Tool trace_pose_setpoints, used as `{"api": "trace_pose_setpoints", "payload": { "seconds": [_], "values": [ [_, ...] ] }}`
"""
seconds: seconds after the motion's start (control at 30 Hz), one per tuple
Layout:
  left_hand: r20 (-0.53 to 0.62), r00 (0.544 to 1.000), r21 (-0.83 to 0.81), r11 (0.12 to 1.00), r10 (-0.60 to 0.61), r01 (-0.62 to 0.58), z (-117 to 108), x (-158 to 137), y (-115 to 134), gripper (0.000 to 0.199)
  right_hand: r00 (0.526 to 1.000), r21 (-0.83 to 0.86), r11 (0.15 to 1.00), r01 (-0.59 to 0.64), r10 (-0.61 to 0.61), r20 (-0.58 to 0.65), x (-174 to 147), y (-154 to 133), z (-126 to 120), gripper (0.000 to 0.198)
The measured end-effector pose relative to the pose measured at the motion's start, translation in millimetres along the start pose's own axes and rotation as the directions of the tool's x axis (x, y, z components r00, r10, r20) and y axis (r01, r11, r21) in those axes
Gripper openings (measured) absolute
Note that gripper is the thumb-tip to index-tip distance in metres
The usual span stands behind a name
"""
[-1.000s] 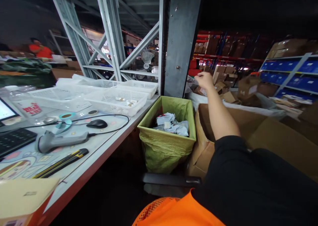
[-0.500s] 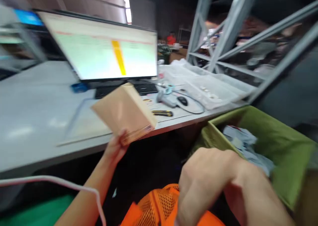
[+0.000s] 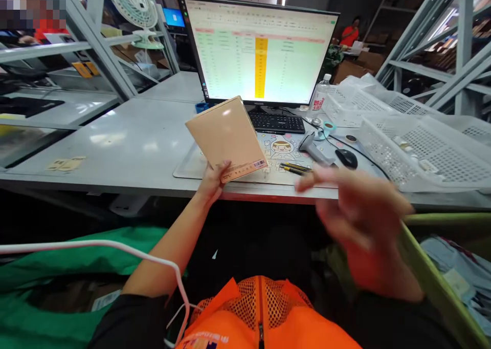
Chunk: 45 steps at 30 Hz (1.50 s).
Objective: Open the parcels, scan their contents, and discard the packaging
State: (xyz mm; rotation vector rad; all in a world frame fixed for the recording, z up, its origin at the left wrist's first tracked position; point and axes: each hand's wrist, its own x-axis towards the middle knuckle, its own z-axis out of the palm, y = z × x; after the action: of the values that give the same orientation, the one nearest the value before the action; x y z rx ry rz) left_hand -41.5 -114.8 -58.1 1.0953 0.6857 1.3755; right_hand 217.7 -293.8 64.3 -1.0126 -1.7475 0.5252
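Note:
My left hand grips a flat, tan cardboard box by its lower edge, with the thumb on the printed face. A barcode shows near the box's lower right corner. The box is tilted and held above the front of the desk mat. To the right, my right hand is blurred by motion over the desk's front edge. Its fingers look apart, the forefinger stretched left, and nothing shows in them. Nearest to it are a yellow and black box cutter, a grey barcode scanner and a black mouse.
A monitor with a spreadsheet stands behind a black keyboard. White plastic baskets line the right side. Below them, a green bin holds grey plastic bags. A white cable crosses my left forearm. Another person is far back.
My view has swung left and steadied, with the monitor now ahead. My right hand has risen from low by the vest towards the desk edge, its fingers spreading. The box stays in my left hand.

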Motion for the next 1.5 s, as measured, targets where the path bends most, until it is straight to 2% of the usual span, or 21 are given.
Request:
{"api": "trace_pose_setpoints", "payload": {
  "seconds": [0.03,0.07,0.1,0.17,0.23,0.27,0.37,0.43,0.5,0.53,0.6,0.67,0.7,0.77,0.9,1.03,1.13,1.2,1.3,1.4,1.5],
  "values": [
    [-0.026,0.997,0.067,0.995,0.069,-0.068,-3.2,9.7,-3.8,0.076,0.995,-0.103,0.994,-0.031,0.021,-0.1,17.7,28.1,-8.1,0.047],
    [-0.052,0.99,0.15,0.981,0.134,-0.125,-6.4,19.3,-8.1,0.079,0.979,-0.282,0.953,-0.114,0.059,-0.196,34.5,57.8,-16.8,0.047],
    [-0.075,0.98,0.236,0.958,0.185,-0.162,-9.7,28.5,-12.6,0.081,0.956,-0.468,0.85,-0.243,0.129,-0.262,49.1,88.0,-25.2,0.049],
    [-0.092,0.975,0.401,0.904,0.202,-0.15,-15.6,44.0,-21.5,0.085,0.873,-0.677,0.553,-0.485,0.353,-0.337,69.9,143.4,-38.3,0.056],
    [-0.076,0.99,0.56,0.827,0.119,-0.056,-19.8,54.0,-28.7,0.086,0.772,-0.755,0.328,-0.567,0.531,-0.349,79.7,184.8,-43.1,0.063],
    [-0.069,0.995,0.642,0.767,0.073,-0.012,-21.0,56.8,-31.3,0.086,0.728,-0.772,0.26,-0.58,0.592,-0.347,82.2,199.0,-42.4,0.064],
    [-0.066,0.998,0.825,0.564,0.015,0.046,-21.4,59.0,-34.4,0.082,0.658,-0.783,0.161,-0.6,0.657,-0.369,89.2,219.1,-34.2,0.063],
    [-0.058,0.998,0.862,0.505,0.013,0.044,-20.6,57.5,-33.4,0.081,0.646,-0.783,0.137,-0.607,0.658,-0.386,95.8,219.4,-30.0,0.057],
    [-0.05,0.999,0.864,0.5,-0.007,0.047,-20.1,55.5,-31.5,0.081,0.646,-0.788,0.139,-0.599,0.666,-0.374,99.7,211.9,-29.5,0.05],
    [-0.051,0.999,0.862,0.504,-0.015,0.051,-20.1,54.6,-30.6,0.081,0.66,-0.798,0.163,-0.58,0.668,-0.343,98.8,205.1,-30.3,0.045],
    [-0.048,0.998,0.856,0.514,-0.028,0.056,-20.4,53.1,-29.6,0.082,0.731,-0.823,0.295,-0.486,0.653,-0.198,89.9,185.2,-31.3,0.037],
    [-0.043,0.999,0.846,0.531,-0.027,0.051,-21.0,52.2,-29.5,0.082,0.801,-0.807,0.484,-0.338,0.599,0.024,73.6,158.6,-28.6,0.029],
    [-0.041,0.999,0.841,0.539,-0.025,0.048,-21.2,52.0,-29.8,0.082,0.816,-0.786,0.558,-0.266,0.565,0.125,64.7,144.4,-25.2,0.027],
    [-0.038,0.999,0.835,0.549,-0.025,0.045,-21.7,52.0,-30.5,0.082,0.811,-0.771,0.613,-0.174,0.533,0.24,50.1,118.8,-15.3,0.024],
    [-0.04,0.999,0.833,0.551,-0.026,0.048,-22.2,52.6,-31.0,0.082,0.796,-0.832,0.547,-0.093,0.543,0.269,42.6,94.7,4.5,0.024],
    [-0.038,0.999,0.833,0.551,-0.036,0.052,-22.7,52.6,-30.2,0.082,0.806,-0.849,0.521,-0.085,0.537,0.249,48.3,100.4,10.6,0.025],
    [-0.035,0.999,0.832,0.553,-0.019,0.04,-23.3,52.1,-30.1,0.08,0.823,-0.85,0.522,-0.075,0.514,0.243,52.4,111.6,5.3,0.019],
    [-0.033,0.999,0.835,0.55,-0.009,0.032,-23.8,52.0,-30.3,0.08,0.841,-0.857,0.507,-0.09,0.5,0.207,59.5,124.5,-3.5,0.017],
    [-0.027,1.0,0.839,0.543,-0.002,0.024,-24.5,51.9,-30.1,0.081,0.865,-0.878,0.435,-0.199,0.499,0.052,81.4,155.5,-21.8,0.023],
    [-0.015,1.0,0.844,0.537,-0.004,0.015,-25.0,51.4,-28.7,0.082,0.833,-0.876,0.339,-0.343,0.541,-0.117,106.9,193.1,-35.9,0.033],
    [0.006,1.0,0.842,0.539,-0.011,0.0,-25.7,50.6,-27.3,0.084,0.803,-0.861,0.29,-0.418,0.561,-0.201,119.6,223.3,-37.1,0.042]
  ]
}}
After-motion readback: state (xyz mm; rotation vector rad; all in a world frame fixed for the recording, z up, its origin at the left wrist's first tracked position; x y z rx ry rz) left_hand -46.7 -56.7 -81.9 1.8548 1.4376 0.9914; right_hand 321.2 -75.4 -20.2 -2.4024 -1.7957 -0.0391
